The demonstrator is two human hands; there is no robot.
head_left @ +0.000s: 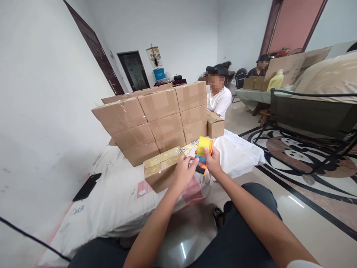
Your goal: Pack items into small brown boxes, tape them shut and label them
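Head view is showing a stack of sealed cardboard boxes [156, 119] sitting on a white sheet [117, 201]. Just in front of the stack, a single taped box [161, 167] is lying. Beside that box, the right hand [213, 162] is gripping a yellow tape dispenser [204, 152], while the left hand [184, 173] is pinching its lower end.

Tape dispenser [204, 154] lower part hidden behind right hand [213, 162]; label too small.
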